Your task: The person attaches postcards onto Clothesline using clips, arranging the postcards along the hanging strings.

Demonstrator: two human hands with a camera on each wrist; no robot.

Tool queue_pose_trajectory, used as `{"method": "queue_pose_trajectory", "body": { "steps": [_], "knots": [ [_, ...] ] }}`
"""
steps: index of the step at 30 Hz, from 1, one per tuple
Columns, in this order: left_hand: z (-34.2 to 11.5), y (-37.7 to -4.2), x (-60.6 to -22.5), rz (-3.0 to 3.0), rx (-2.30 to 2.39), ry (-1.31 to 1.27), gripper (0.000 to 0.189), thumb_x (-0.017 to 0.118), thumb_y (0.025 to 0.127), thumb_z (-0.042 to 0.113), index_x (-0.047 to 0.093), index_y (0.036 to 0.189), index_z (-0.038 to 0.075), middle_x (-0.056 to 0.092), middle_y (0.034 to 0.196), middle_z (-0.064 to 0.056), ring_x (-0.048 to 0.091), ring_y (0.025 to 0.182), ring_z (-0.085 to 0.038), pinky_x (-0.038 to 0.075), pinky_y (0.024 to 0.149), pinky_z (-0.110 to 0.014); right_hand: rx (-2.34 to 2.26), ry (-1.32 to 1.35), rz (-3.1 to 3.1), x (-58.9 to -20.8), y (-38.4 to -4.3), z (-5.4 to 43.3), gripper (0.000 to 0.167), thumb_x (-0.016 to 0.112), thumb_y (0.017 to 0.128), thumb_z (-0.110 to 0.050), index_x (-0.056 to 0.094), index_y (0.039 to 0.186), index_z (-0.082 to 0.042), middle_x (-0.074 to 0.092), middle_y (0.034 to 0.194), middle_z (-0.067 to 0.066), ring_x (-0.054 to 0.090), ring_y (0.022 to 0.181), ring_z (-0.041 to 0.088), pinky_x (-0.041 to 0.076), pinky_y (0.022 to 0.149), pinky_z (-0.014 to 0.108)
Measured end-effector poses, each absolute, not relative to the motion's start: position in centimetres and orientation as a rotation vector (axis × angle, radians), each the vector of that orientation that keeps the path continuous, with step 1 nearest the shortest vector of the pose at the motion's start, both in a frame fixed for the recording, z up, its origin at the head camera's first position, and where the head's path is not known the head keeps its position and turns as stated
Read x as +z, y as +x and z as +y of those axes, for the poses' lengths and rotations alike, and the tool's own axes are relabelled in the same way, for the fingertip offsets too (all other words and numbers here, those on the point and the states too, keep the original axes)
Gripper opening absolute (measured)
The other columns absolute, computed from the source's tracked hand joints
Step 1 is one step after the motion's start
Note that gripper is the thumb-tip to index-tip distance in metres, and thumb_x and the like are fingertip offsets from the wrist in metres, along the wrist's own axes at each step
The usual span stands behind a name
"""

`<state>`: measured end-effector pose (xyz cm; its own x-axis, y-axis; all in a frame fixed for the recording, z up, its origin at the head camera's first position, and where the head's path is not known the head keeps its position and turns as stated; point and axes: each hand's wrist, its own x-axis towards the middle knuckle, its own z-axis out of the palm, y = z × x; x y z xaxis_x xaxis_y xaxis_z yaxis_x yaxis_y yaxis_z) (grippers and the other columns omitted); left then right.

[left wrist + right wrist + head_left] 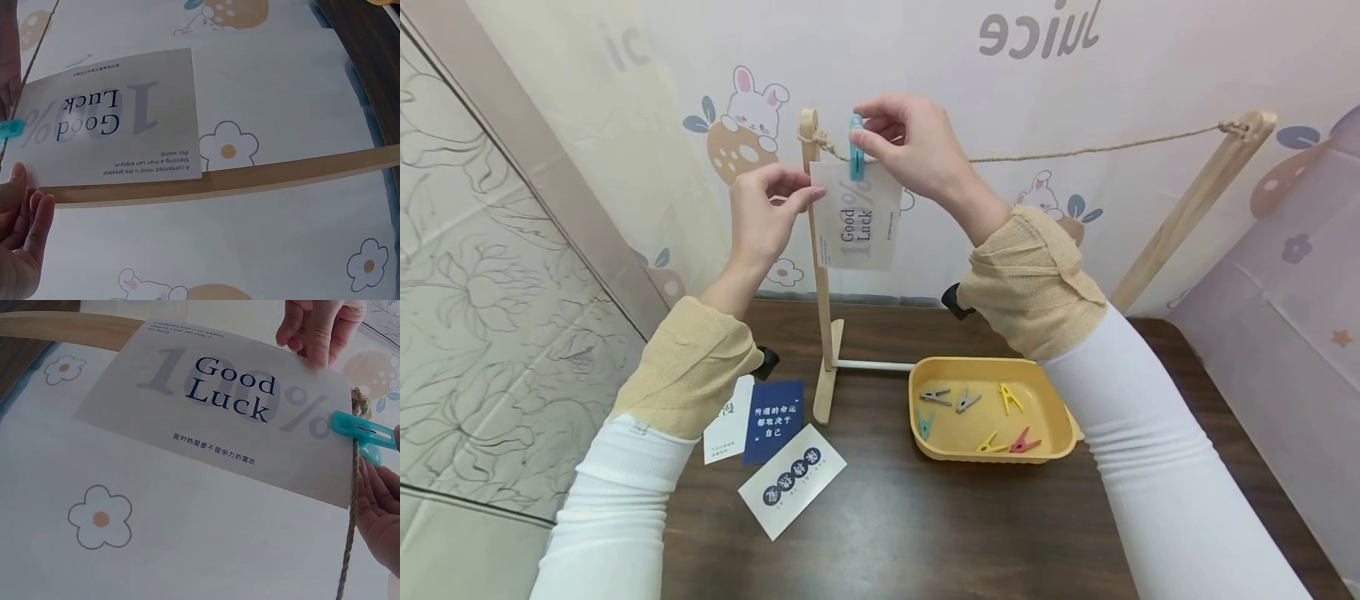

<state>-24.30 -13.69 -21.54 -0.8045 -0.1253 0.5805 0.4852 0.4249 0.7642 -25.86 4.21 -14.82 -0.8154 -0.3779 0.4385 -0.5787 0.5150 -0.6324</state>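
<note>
A white card [880, 237] printed "Good Luck" hangs sideways at the rope [1075, 151], close to the left wooden post [822, 308]. My right hand [917, 146] pinches a turquoise clothespin [857, 158] between thumb and fingers. In the right wrist view, the tip of this clothespin [350, 424] lies over the card's top edge beside the rope. My left hand [763, 215] pinches the card's left edge near its upper corner. In the left wrist view, the left hand [22, 237] shows only in part at the frame's edge.
A yellow tray [992, 454] with several gray, yellow, red and teal clothespins stands on the brown table [887, 525]. Three cards lie at left: a white one [722, 446], a blue one [772, 450] and another white one [805, 492]. The right post [1195, 200] leans outward.
</note>
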Motion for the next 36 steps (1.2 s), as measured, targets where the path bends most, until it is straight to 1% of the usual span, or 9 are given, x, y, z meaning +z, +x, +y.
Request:
{"method": "queue_pose_trajectory", "body": {
  "steps": [5,13,18,22,24,27,33,36],
  "knots": [
    [-13.9,-24.1,-21.8,-2.121,-1.384,-0.306,0.02,0.071,0.075,0.013,0.065,0.086,-0.004,0.064,0.078,-0.01,0.056,0.064,-0.008,0.048,0.063,-0.02,1.17,0.818,-2.523,-15.0,-25.9,4.4,0.038,0.057,0.087,-0.02,0.052,0.12,-0.003,0.059,0.101,0.007,0.055,0.09,0.012,0.042,0.079,0.019],
    [-14.4,-23.5,-22.3,-2.122,-1.361,-0.282,0.024,0.067,0.08,0.019,0.064,0.093,-0.001,0.064,0.087,-0.008,0.056,0.072,-0.01,0.047,0.066,-0.021,1.139,0.799,-2.483,-15.4,-25.9,4.7,0.04,0.057,0.087,-0.022,0.051,0.122,-0.003,0.059,0.104,0.007,0.055,0.092,0.012,0.041,0.081,0.019],
    [-14.5,-22.9,-22.8,-2.083,-1.389,-0.281,0.028,0.066,0.081,0.02,0.062,0.099,0.0,0.062,0.088,-0.009,0.056,0.073,-0.011,0.045,0.064,-0.02,1.175,0.778,-2.329,-15.8,-25.7,5.3,0.031,0.057,0.087,-0.016,0.055,0.114,-0.001,0.06,0.099,0.008,0.055,0.088,0.012,0.043,0.078,0.019],
    [-14.4,-22.3,-23.1,-2.048,-1.423,-0.298,0.029,0.066,0.081,0.017,0.06,0.102,-0.001,0.061,0.086,-0.009,0.055,0.073,-0.012,0.044,0.062,-0.02,1.177,0.739,-2.199,-16.2,-25.2,5.9,0.023,0.057,0.087,-0.013,0.059,0.105,0.0,0.061,0.094,0.007,0.054,0.083,0.009,0.043,0.074,0.018],
    [-14.2,-21.9,-23.2,-2.032,-1.442,-0.308,0.028,0.066,0.081,0.015,0.059,0.103,-0.001,0.061,0.086,-0.01,0.054,0.072,-0.012,0.044,0.062,-0.019,1.195,0.721,-2.151,-16.4,-24.8,6.1,0.02,0.057,0.086,-0.011,0.061,0.102,0.001,0.062,0.093,0.008,0.055,0.081,0.01,0.043,0.073,0.018],
    [-14.0,-21.3,-23.4,-2.011,-1.468,-0.326,0.028,0.065,0.081,0.013,0.059,0.103,-0.002,0.06,0.086,-0.009,0.054,0.072,-0.012,0.044,0.062,-0.019,1.207,0.705,-2.104,-16.8,-24.3,6.4,0.018,0.057,0.086,-0.009,0.062,0.098,0.003,0.063,0.092,0.01,0.055,0.08,0.012,0.044,0.072,0.019],
    [-13.5,-19.9,-23.9,-1.973,-1.422,-0.416,0.022,0.063,0.082,0.007,0.059,0.099,-0.006,0.06,0.085,-0.011,0.054,0.074,-0.012,0.043,0.063,-0.022,1.116,0.758,-1.98,-18.3,-24.0,7.4,0.016,0.056,0.086,-0.012,0.065,0.091,0.002,0.063,0.084,0.007,0.054,0.073,0.009,0.043,0.064,0.02],
    [-13.4,-19.5,-24.6,-1.964,-1.371,-0.46,0.022,0.062,0.082,0.007,0.059,0.099,-0.006,0.061,0.085,-0.011,0.054,0.074,-0.012,0.044,0.064,-0.024,1.037,0.777,-1.936,-19.0,-23.8,7.8,0.017,0.055,0.087,-0.012,0.065,0.088,0.002,0.062,0.082,0.008,0.053,0.072,0.011,0.041,0.062,0.022]
  ]
}}
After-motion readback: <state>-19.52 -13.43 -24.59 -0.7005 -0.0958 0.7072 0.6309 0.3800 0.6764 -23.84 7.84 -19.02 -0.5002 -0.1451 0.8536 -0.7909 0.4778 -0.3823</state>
